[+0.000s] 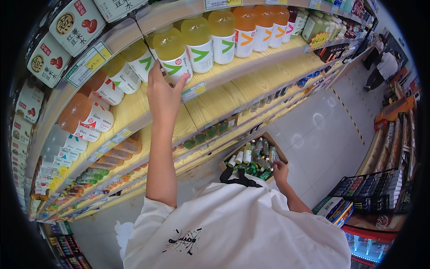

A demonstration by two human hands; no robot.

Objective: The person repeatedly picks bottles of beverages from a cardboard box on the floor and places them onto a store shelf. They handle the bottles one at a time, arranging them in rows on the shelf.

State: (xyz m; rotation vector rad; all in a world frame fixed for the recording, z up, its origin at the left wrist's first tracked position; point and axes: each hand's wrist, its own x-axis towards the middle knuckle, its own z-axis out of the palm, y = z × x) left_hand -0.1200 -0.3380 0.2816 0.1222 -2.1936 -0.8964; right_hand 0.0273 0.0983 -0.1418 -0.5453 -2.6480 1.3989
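Note:
My left hand (165,90) is raised to a shelf and grips the lower part of a plastic bottle of yellow drink (173,55), thumb on one side and fingers on the other. The bottle has a white label with a green mark and stands upright at the shelf's front edge. Similar yellow bottles (198,47) stand beside it. Down by my right side, my right hand (280,171) is at the rim of a cardboard box (284,156) filled with several drink bottles (248,153). Its fingers are partly hidden, so I cannot tell whether they hold anything.
Orange drink bottles (244,30) continue the row to the right, and more (97,114) stand left. White cartons (75,27) fill the shelf above. A price strip (193,92) edges the shelf. Two people (386,65) are farther along the tiled aisle (312,134). Display racks (369,188) line the right.

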